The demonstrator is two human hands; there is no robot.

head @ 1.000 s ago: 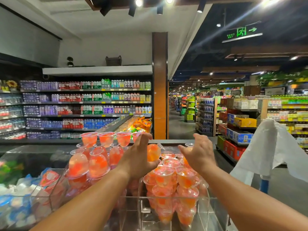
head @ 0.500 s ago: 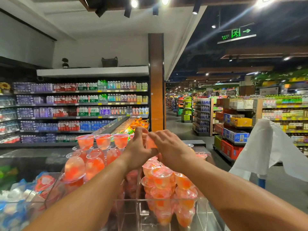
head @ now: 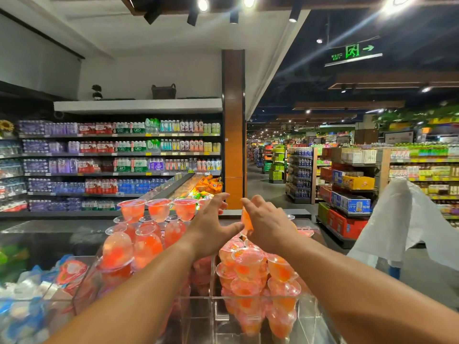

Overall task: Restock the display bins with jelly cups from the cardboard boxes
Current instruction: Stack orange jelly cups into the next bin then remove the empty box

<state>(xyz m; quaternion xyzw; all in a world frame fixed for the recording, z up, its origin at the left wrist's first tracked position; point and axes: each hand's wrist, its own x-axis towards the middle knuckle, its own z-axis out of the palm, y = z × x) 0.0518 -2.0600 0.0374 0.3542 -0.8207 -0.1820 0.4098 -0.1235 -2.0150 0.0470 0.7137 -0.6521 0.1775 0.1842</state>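
Observation:
Two clear display bins hold jelly cups. The left bin (head: 82,291) carries a tall stack of red jelly cups (head: 146,234), its top row upright. The right bin (head: 320,316) holds a heap of orange jelly cups (head: 250,271). My right hand (head: 268,227) grips one orange jelly cup (head: 247,219) above the right heap. My left hand (head: 211,227) hovers just left of it with fingers spread, holding nothing. No cardboard box is in view.
A bin of blue and white packets (head: 27,316) sits at the lower left. Drink shelves (head: 119,165) line the back wall. A wooden pillar (head: 233,125) stands behind the bins. A white plastic bag (head: 407,219) hangs at the right beside the aisle.
The orange cup passed from my left hand to my right hand. My left hand let go and spread its fingers; the hands, pressed together half a second ago, have drawn slightly apart.

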